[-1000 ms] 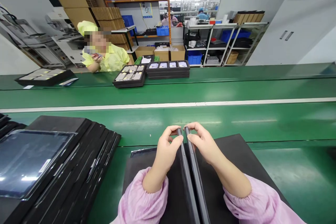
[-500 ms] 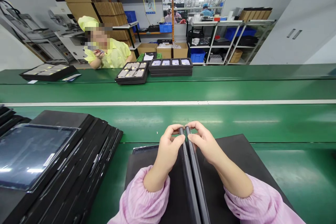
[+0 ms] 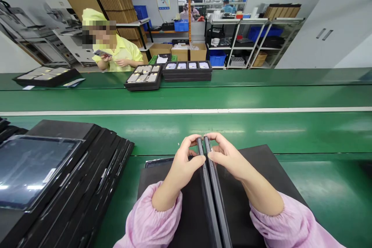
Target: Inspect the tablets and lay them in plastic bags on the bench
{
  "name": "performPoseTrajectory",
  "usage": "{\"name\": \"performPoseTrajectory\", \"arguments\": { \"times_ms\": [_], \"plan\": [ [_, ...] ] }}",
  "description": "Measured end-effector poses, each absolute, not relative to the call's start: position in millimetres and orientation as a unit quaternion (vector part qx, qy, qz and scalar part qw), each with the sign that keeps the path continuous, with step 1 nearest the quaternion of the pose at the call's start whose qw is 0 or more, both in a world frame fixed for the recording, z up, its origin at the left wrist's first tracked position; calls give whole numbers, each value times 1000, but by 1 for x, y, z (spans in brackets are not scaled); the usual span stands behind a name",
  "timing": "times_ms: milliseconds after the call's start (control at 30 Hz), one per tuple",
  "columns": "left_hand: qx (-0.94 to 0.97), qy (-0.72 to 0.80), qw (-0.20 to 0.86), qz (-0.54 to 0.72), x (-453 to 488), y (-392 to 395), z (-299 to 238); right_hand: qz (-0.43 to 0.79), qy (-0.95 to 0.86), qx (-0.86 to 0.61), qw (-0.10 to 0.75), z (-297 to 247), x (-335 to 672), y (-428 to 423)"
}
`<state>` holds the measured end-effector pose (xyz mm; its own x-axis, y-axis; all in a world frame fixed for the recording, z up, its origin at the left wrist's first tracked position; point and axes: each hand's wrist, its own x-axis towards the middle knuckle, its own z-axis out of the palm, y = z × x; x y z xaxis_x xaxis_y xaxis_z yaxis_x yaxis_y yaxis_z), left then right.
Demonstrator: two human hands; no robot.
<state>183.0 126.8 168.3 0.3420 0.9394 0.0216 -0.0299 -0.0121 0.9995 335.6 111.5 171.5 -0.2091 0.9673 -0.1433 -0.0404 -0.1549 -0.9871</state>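
Note:
Two thin dark tablets stand on edge side by side, their long edges running from me toward the belt. My left hand pinches the far corner of the left tablet. My right hand pinches the far corner of the right tablet. Both hands are closed, thumbs and fingers pressed on the tablet edges. Under them lies a black mat on the green bench. Both sleeves are pink.
A fanned stack of black trays with a film-covered screen on top sits at the left. A green conveyor with a white stripe runs across. Beyond it, a person in yellow stands near black trays of small parts.
My hands and the two tablets stay in the same grip and place. The view has shifted slightly. The person in yellow has lowered both hands from the face toward the chest.

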Motion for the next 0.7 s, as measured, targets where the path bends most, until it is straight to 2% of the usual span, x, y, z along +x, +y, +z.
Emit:
{"name": "performPoseTrajectory", "arguments": {
  "times_ms": [700],
  "plan": [
    [617, 369, 580, 384, 182, 125, 167, 580, -545, -453, 402, 167, 343, 104]
  ]
}}
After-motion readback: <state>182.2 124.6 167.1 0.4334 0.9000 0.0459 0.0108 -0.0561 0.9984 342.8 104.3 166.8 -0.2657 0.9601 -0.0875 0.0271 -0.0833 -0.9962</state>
